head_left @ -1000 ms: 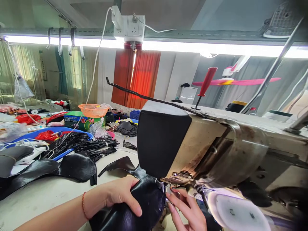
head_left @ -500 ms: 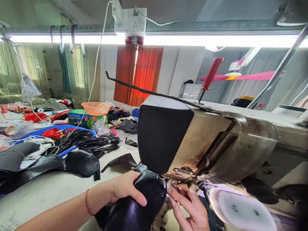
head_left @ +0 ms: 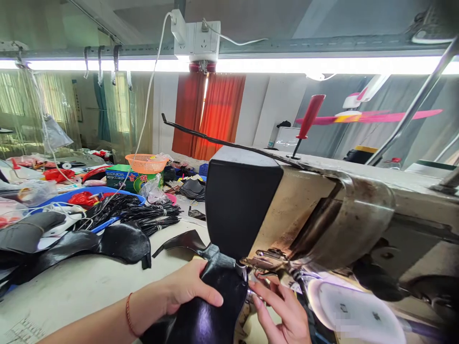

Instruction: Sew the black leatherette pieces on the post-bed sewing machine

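Gripping the black leather piece (head_left: 211, 310), the left hand (head_left: 179, 291) closes around its edge, thumb on top, seemingly to steady it. The right hand (head_left: 283, 317) is half-open, fingertips (head_left: 256, 298) touching the piece's right edge. Between both sets of fingers the piece runs lengthwise away from the person, its far end pointing under the sewing machine (head_left: 304, 210) just beyond.
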A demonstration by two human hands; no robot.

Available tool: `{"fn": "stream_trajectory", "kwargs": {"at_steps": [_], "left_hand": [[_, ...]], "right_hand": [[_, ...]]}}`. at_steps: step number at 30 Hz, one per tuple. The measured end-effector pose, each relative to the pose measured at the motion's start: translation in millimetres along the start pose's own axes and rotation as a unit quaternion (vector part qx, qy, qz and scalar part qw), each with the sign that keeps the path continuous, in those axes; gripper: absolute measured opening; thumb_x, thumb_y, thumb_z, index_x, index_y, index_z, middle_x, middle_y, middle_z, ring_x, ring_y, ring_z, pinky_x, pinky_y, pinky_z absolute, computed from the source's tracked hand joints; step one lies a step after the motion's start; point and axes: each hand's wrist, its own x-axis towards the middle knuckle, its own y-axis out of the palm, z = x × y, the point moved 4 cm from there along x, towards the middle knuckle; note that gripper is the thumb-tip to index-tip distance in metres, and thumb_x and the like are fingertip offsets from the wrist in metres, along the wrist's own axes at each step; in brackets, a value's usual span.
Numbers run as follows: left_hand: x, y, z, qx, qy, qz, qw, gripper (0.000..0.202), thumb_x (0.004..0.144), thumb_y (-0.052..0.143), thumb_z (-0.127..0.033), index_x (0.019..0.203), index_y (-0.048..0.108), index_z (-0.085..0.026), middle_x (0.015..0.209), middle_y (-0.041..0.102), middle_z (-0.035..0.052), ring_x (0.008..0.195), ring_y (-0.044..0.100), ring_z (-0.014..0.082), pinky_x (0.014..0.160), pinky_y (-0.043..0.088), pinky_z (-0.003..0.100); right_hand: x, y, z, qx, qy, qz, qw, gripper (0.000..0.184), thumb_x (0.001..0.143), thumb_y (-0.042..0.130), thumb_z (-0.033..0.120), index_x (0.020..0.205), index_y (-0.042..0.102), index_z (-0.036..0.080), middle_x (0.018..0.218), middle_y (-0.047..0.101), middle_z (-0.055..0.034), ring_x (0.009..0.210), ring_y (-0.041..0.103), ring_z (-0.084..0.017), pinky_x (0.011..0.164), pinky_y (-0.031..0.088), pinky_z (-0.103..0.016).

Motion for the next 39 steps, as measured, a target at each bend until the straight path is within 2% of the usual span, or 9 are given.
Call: {"fn": "stream_trajectory", "kwargs": {"at_steps": [5, 11, 15, 18, 23, 27, 33, 39], "left_hand": [[-2.8, 7.6, -2.3, -0.037, 0.015, -0.017, 0.999, 0.049, 0.041, 0.080, -0.012, 0.086, 0.063, -0.017, 0.077, 0.071, 0.0027, 0.076, 0.068, 0.0268, 0.073, 0.052, 0.039], [-4.7, 13.0, 0.4, -0.068, 0.016, -0.029, 0.997, 0.050, 0.042, 0.079, -0.011, 0.089, 0.063, -0.017, 0.077, 0.072, 0.0038, 0.075, 0.069, 0.0273, 0.075, 0.052, 0.041], [-5.4, 19.2, 0.4, -0.093, 0.055, -0.011, 0.994, 0.047, 0.048, 0.078, -0.011, 0.093, 0.065, -0.014, 0.084, 0.073, 0.0070, 0.080, 0.068, 0.0257, 0.079, 0.051, 0.040], [-5.5, 22.2, 2.5, -0.103, 0.068, -0.015, 0.992, 0.048, 0.050, 0.078, -0.011, 0.096, 0.066, -0.014, 0.084, 0.074, 0.0070, 0.077, 0.068, 0.0241, 0.076, 0.052, 0.038], [-3.4, 23.6, 3.0, -0.107, 0.067, -0.036, 0.991, 0.048, 0.049, 0.081, -0.015, 0.095, 0.067, -0.014, 0.081, 0.073, 0.0063, 0.077, 0.068, 0.0253, 0.076, 0.052, 0.038], [-1.2, 24.4, -2.4, -0.113, 0.065, -0.042, 0.991, 0.046, 0.047, 0.082, -0.016, 0.090, 0.067, -0.014, 0.076, 0.073, 0.0060, 0.077, 0.068, 0.0264, 0.078, 0.052, 0.040], [2.1, 25.4, -7.0, -0.105, 0.078, -0.045, 0.990, 0.045, 0.048, 0.081, -0.016, 0.091, 0.069, -0.013, 0.080, 0.073, 0.0076, 0.081, 0.068, 0.0281, 0.081, 0.051, 0.041], [5.5, 25.9, -2.7, -0.109, 0.081, -0.063, 0.989, 0.045, 0.052, 0.080, -0.017, 0.095, 0.068, -0.012, 0.081, 0.073, 0.0078, 0.080, 0.068, 0.0267, 0.080, 0.051, 0.040]], "right_hand": [[-0.6, 0.2, -0.5, -0.001, 0.000, -0.009, 1.000, 0.032, 0.084, 0.064, 0.020, 0.115, 0.069, 0.027, 0.099, 0.074, -0.0084, 0.086, 0.071, -0.023, 0.070, 0.060, -0.035], [0.6, 0.6, -2.3, 0.002, 0.004, -0.013, 1.000, 0.030, 0.084, 0.064, 0.022, 0.113, 0.070, 0.027, 0.098, 0.074, -0.0083, 0.086, 0.071, -0.023, 0.071, 0.061, -0.033], [0.5, 0.8, -2.3, 0.000, 0.007, -0.016, 1.000, 0.028, 0.084, 0.064, 0.022, 0.111, 0.071, 0.027, 0.097, 0.075, -0.0073, 0.087, 0.072, -0.023, 0.072, 0.061, -0.033], [0.9, -0.2, -1.0, 0.000, 0.012, -0.022, 1.000, 0.027, 0.084, 0.064, 0.024, 0.109, 0.072, 0.027, 0.097, 0.075, -0.0070, 0.087, 0.072, -0.023, 0.071, 0.060, -0.032], [3.2, -1.1, 1.5, 0.002, 0.028, -0.011, 1.000, 0.026, 0.085, 0.063, 0.024, 0.109, 0.071, 0.027, 0.096, 0.075, -0.0062, 0.086, 0.072, -0.022, 0.074, 0.060, -0.034], [3.2, -1.3, 1.1, 0.000, 0.015, -0.013, 1.000, 0.026, 0.085, 0.063, 0.025, 0.109, 0.072, 0.026, 0.095, 0.075, -0.0064, 0.086, 0.073, -0.023, 0.072, 0.061, -0.033], [4.0, -1.3, -0.8, -0.004, 0.007, -0.010, 1.000, 0.026, 0.085, 0.063, 0.024, 0.109, 0.071, 0.027, 0.095, 0.076, -0.0061, 0.085, 0.073, -0.023, 0.072, 0.061, -0.033], [5.0, -1.1, -0.6, -0.002, 0.024, -0.005, 1.000, 0.022, 0.086, 0.063, 0.028, 0.106, 0.072, 0.027, 0.094, 0.076, -0.0051, 0.084, 0.073, -0.023, 0.072, 0.061, -0.033]]}}
